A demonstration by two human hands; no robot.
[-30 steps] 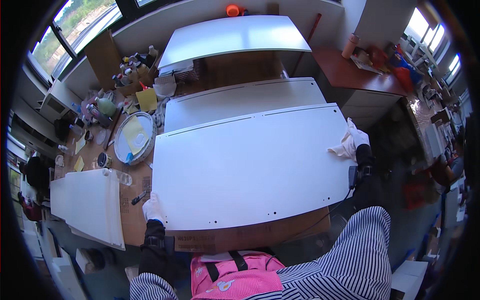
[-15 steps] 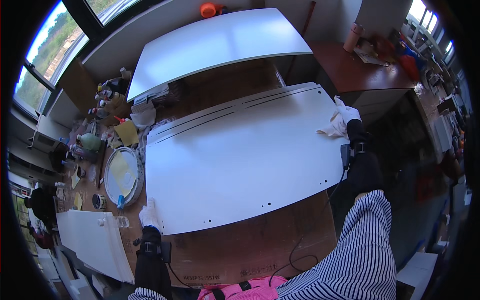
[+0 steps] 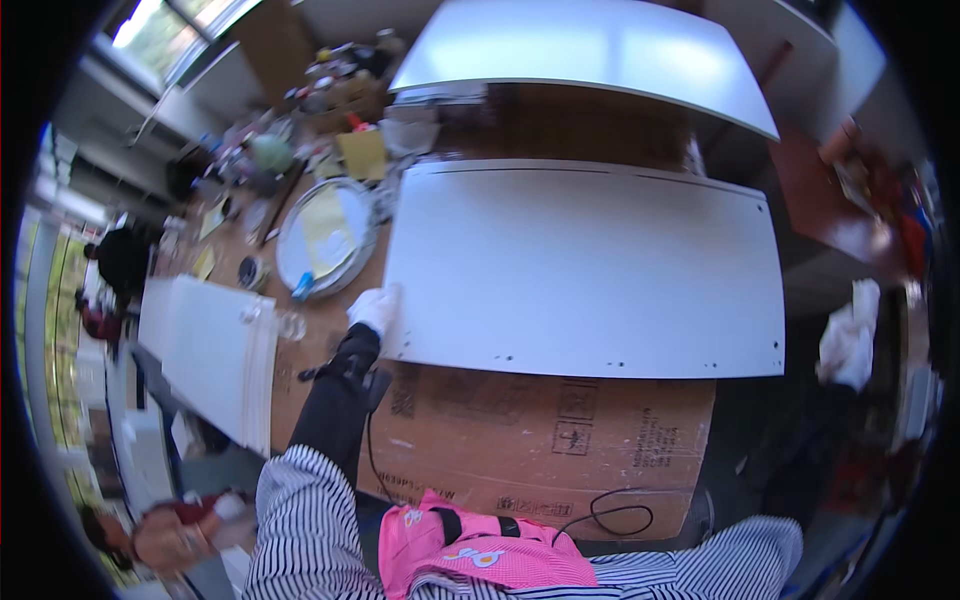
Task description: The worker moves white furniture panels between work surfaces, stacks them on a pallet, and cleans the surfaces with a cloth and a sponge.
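Observation:
A large white panel (image 3: 590,270) with small dark holes along its near and right edges lies on a cardboard-covered work table. My left hand (image 3: 374,309), in a white glove, grips this panel at its left edge near the front corner. Off to the right, past the panel's edge, my right hand (image 3: 850,372) is held out away from the table. A crumpled white cloth (image 3: 850,325) is in it, and the cloth largely hides the gloved fingers.
Beyond the panel stands another white board (image 3: 590,45). A round white lid (image 3: 290,255) with yellow sandpaper lies left of my left hand. Stacked white panels (image 3: 215,350) lean nearer left. A black cable (image 3: 620,515) loops over the cardboard (image 3: 540,430). A person (image 3: 170,535) is at lower left.
My right hand has moved off the panel's far right corner, out to the right with the cloth. My view has swung left, and the panel has turned, its near edge now more level.

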